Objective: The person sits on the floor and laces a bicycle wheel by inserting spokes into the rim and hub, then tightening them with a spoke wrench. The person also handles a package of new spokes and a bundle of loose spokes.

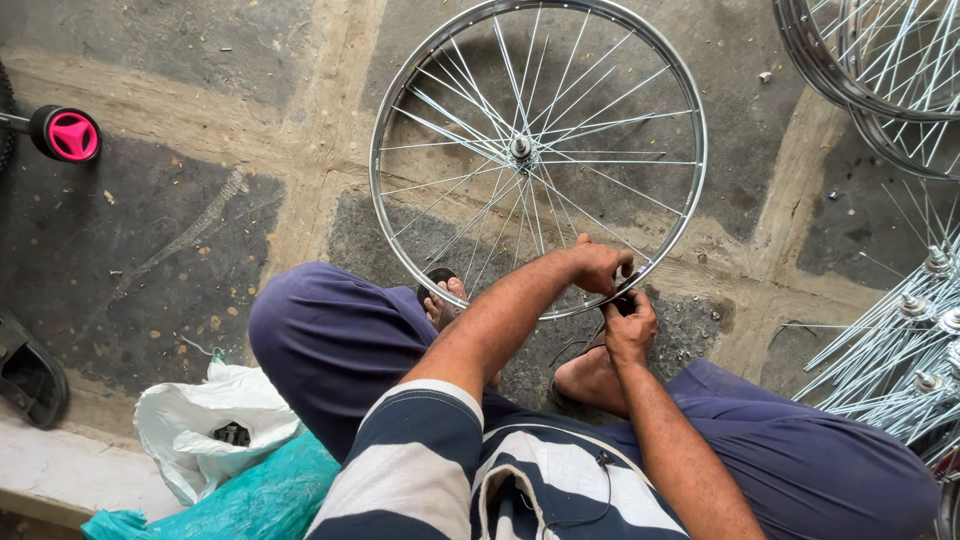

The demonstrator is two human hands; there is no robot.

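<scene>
Stone floor: spoked wheel, light, stiff, thin-spoked; left hand clamped on its rim, right hand closed just below.

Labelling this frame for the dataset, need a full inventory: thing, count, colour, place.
spoked bicycle wheel: 1, silver, upright on the floor at centre, near rim at the hands
other wheels: at least 2, silver, top right, cut off by the frame
hubs with loose spokes: several, silver, right edge
white plastic bag: 1, lower left on the floor
teal plastic bag: 1, bottom left, beside the white one
pink-ended black part: 1, left edge
dark sandal: 1, far left
stone floor: grey slabs, pale joints
feet: 2, in sandals, under the wheel
left hand: on the rim
right hand: just below the rim, holds something too small to tell
</scene>
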